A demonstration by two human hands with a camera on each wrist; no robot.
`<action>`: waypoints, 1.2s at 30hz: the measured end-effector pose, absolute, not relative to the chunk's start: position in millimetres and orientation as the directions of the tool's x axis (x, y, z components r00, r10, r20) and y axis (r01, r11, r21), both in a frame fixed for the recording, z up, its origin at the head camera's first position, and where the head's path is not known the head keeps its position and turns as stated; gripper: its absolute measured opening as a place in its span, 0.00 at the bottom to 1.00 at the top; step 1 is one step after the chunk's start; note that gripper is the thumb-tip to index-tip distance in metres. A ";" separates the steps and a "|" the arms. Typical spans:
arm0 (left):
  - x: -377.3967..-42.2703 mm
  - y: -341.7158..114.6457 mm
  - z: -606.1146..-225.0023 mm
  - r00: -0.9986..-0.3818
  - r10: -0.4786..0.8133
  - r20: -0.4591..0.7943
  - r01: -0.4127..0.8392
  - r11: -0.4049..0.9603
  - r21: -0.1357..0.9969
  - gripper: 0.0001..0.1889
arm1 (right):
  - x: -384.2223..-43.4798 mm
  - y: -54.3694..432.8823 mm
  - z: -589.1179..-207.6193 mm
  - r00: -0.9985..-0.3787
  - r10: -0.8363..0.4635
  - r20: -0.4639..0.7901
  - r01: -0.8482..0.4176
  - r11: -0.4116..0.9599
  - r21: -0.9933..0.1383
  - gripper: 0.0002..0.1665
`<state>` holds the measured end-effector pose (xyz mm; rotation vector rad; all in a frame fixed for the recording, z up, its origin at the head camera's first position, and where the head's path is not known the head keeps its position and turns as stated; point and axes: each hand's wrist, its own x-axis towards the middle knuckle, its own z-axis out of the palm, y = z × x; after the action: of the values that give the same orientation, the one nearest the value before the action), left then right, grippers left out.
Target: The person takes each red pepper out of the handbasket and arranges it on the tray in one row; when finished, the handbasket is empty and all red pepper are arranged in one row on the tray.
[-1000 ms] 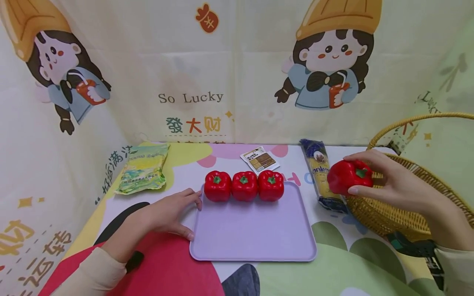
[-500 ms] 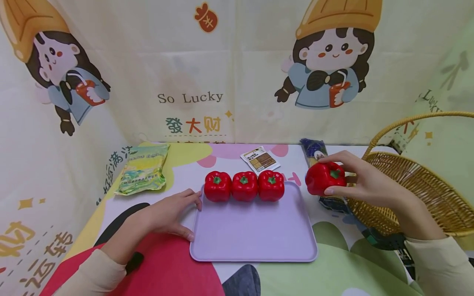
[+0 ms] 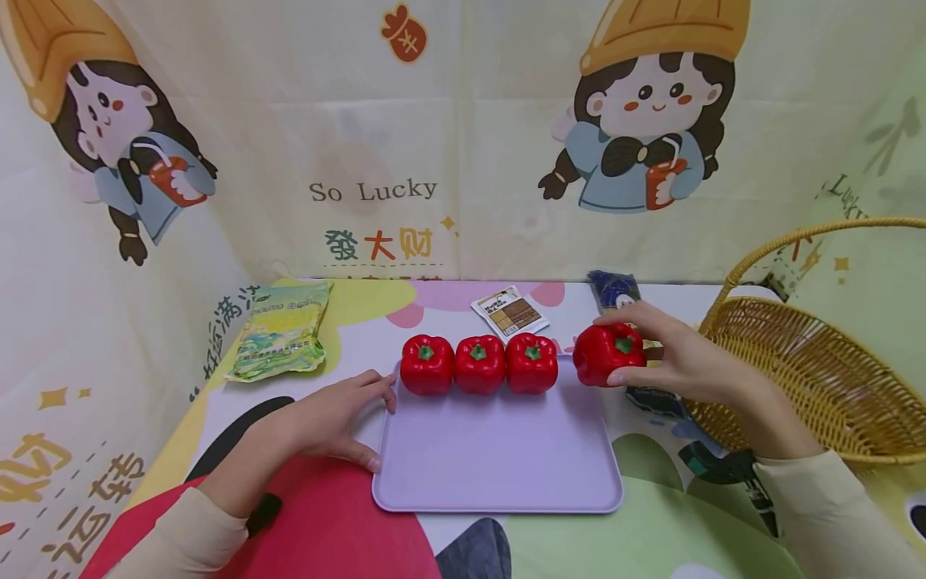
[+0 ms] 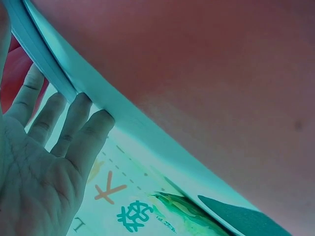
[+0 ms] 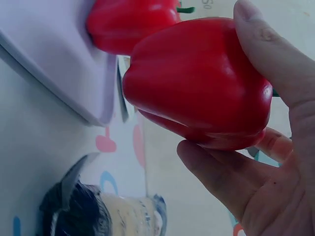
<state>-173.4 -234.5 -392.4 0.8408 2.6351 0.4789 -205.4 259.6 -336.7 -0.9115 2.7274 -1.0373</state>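
Observation:
Three red bell peppers [image 3: 479, 364] stand in a row along the far edge of a light purple tray [image 3: 499, 458], green stems up. My right hand [image 3: 676, 358] holds a fourth-like red bell pepper [image 3: 604, 355] between thumb and fingers, tilted with its stem toward the palm, at the tray's far right corner. In the right wrist view this pepper [image 5: 197, 83] hangs above the table, close to the tray's corner. My left hand [image 3: 336, 422] rests at the tray's left edge, its fingers extended and touching the rim; the left wrist view shows the fingertips [image 4: 101, 120] against the tray's side.
A wicker basket [image 3: 810, 378] with a tall handle stands at the right. Beside it lies a pasta bag [image 3: 613, 289], partly hidden by my right hand. A small brown-and-white packet [image 3: 510, 312] lies behind the peppers, and a green-yellow bag [image 3: 280, 330] at the back left.
My right hand has moved left with the bell pepper, from beside the basket, over the pasta bag, to the tray's far right corner. The left hand has stayed at the tray's edge.

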 end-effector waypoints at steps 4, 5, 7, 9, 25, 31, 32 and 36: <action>-173.3 -233.8 -393.2 -0.770 0.606 -0.200 0.498 0.766 0.406 0.37 | -208.0 257.6 -344.0 -0.816 -0.566 0.118 -0.494 0.575 -0.652 0.42; -173.4 -233.7 -393.5 -0.770 0.606 -0.200 0.499 0.767 0.404 0.37 | -208.7 257.2 -346.1 -0.814 -0.568 0.119 -0.496 0.572 -0.653 0.42; -173.5 -233.6 -394.1 -0.769 0.608 -0.198 0.502 0.766 0.402 0.37 | -210.2 256.6 -350.0 -0.814 -0.569 0.117 -0.492 0.569 -0.660 0.42; -173.6 -233.6 -394.4 -0.769 0.609 -0.196 0.505 0.766 0.398 0.38 | -212.1 255.4 -353.6 -0.815 -0.568 0.115 -0.489 0.568 -0.662 0.42; -173.4 -231.4 -393.5 -0.779 0.588 -0.218 0.479 0.782 0.400 0.37 | -217.4 247.6 -372.3 -0.795 -0.596 0.114 -0.509 0.552 -0.660 0.40; -172.8 -231.9 -393.0 -0.773 0.597 -0.214 0.485 0.775 0.406 0.37 | -217.3 247.6 -374.4 -0.798 -0.594 0.100 -0.507 0.572 -0.645 0.45; -172.8 -232.1 -392.8 -0.774 0.596 -0.214 0.485 0.775 0.406 0.37 | -217.4 247.4 -374.4 -0.796 -0.597 0.105 -0.513 0.571 -0.641 0.46; -173.5 -233.4 -392.8 -0.780 0.585 -0.222 0.472 0.783 0.405 0.37 | -218.6 245.8 -374.3 -0.786 -0.607 0.120 -0.533 0.566 -0.629 0.46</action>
<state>-173.5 -233.4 -392.8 0.8081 2.6383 0.4707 -218.6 245.8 -374.3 -0.9800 2.6809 -1.0201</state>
